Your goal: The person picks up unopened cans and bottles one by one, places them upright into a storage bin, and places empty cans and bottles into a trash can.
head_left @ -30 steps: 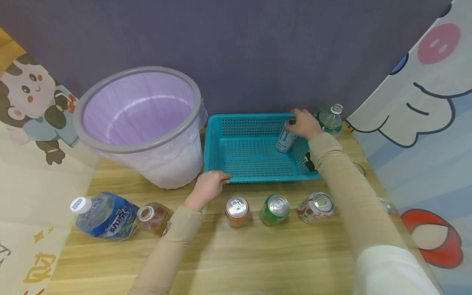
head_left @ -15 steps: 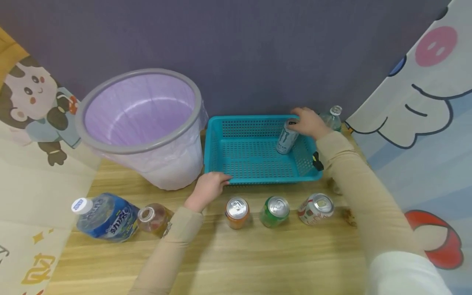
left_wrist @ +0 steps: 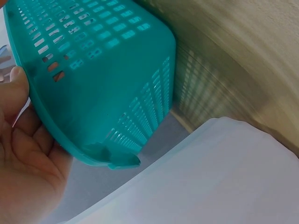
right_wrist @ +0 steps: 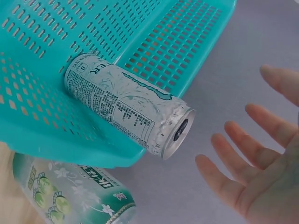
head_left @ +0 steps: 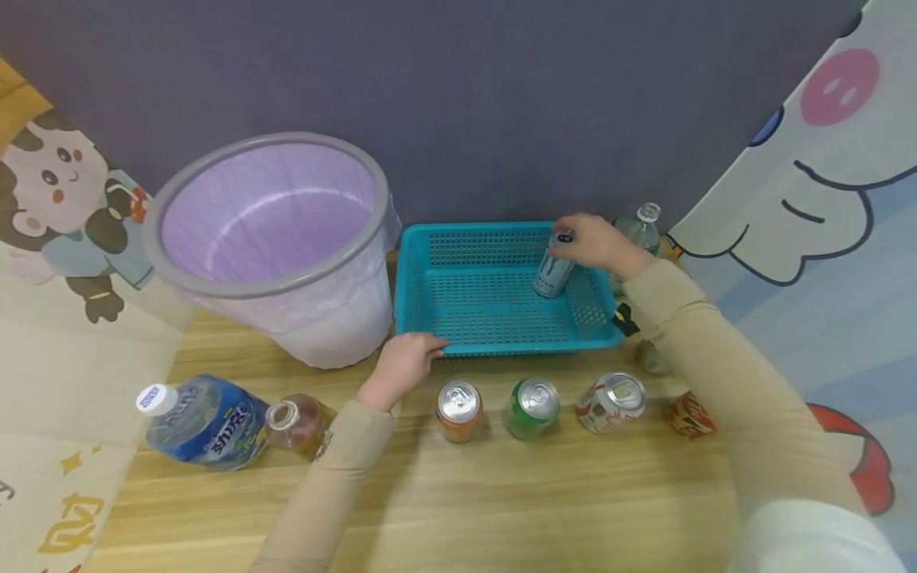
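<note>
A teal perforated basket (head_left: 494, 306) sits at the back of the wooden table. My left hand (head_left: 404, 368) pinches its near rim close to the left corner, thumb on one side and fingers under the other in the left wrist view. Inside, at the right end, a pale grey-white drink can (head_left: 552, 276) stands leaning against the wall, its top opened. Over that can's top is my right hand (head_left: 598, 241). In the right wrist view the fingers (right_wrist: 250, 149) are spread and apart from the can, with nothing between them.
Left of the basket stands a lined purple bin (head_left: 333, 318). A blue-labelled bottle (head_left: 215, 422) and an amber bottle (head_left: 297, 426) are front left. Orange (head_left: 459, 412), green (head_left: 532, 410), white (head_left: 611, 403) and red-yellow (head_left: 691, 415) cans line the front. A green-labelled bottle (right_wrist: 74, 189) is behind right.
My right forearm has swung outward to the right, uncovering the red-yellow can. The right fingers have loosened from the can in the basket. My left hand stays on the rim.
</note>
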The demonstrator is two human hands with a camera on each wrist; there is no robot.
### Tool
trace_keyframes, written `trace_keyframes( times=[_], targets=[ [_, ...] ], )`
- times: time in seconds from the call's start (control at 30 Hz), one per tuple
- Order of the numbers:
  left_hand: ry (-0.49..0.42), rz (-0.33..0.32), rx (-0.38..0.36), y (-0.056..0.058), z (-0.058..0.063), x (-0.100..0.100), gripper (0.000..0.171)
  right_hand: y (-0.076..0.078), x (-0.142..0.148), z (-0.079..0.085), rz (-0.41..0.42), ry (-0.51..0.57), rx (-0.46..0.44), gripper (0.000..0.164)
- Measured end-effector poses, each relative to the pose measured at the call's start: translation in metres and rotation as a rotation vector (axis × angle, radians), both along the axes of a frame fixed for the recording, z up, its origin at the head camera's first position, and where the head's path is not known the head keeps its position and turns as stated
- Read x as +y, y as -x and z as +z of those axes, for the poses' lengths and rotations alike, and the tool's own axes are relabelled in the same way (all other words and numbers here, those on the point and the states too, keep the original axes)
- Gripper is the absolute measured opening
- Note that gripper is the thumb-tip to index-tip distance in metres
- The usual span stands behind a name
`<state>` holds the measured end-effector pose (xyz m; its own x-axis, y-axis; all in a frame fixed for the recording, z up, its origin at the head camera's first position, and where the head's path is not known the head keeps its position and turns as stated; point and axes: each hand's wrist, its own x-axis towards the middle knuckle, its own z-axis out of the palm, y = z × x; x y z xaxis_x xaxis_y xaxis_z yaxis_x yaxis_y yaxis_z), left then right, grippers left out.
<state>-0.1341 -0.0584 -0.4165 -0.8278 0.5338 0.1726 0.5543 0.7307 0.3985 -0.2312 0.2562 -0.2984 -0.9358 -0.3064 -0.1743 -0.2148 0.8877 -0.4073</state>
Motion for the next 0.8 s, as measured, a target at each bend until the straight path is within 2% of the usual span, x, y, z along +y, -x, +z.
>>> trace_keyframes(
  times=[0.3,0.8],
  targets=[
    [0.011,0.019,-0.016,-0.002,0.000,-0.002,0.020,-0.010,0.000,-0.002,0.103,-0.056,0.002,0.043],
    [0.005,0.000,-0.008,-0.002,0.001,0.001,0.020,-0.032,0.022,-0.008,0.139,-0.109,-0.051,0.044]
  ],
)
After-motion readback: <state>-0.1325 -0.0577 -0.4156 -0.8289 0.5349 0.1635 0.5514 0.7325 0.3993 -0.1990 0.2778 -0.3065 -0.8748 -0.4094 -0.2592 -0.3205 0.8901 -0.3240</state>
